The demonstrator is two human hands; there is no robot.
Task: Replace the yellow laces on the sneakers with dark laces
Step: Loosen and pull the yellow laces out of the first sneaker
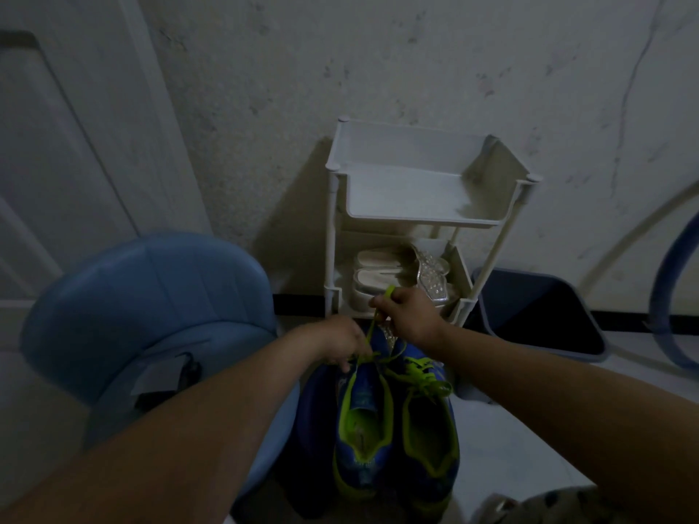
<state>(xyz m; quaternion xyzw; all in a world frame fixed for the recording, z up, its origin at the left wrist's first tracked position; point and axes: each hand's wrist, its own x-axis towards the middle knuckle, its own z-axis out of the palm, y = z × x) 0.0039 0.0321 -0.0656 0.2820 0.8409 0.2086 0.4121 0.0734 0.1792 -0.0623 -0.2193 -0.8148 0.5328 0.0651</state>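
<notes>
Pinching the yellow lace (pixel 372 327), right hand (pixel 408 315) holds it up; left hand (pixel 336 340) pinches it too, fingers curled, at the sneakers (pixel 427 429) (near centre), tight between chair (pixel 151 296) left, rack (pixel 416 191) far; floor (pixel 529 429) open right.

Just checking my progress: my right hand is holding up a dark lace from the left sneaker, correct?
Not quite: the lace your right hand holds up from the left sneaker is yellow, not dark, as the head view shows.

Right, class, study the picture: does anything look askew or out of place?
One studded clear sandal lies slanted low in the rack, unlike the white pair set straight beside it. The right hand pinches a loosened yellow lace.
</notes>
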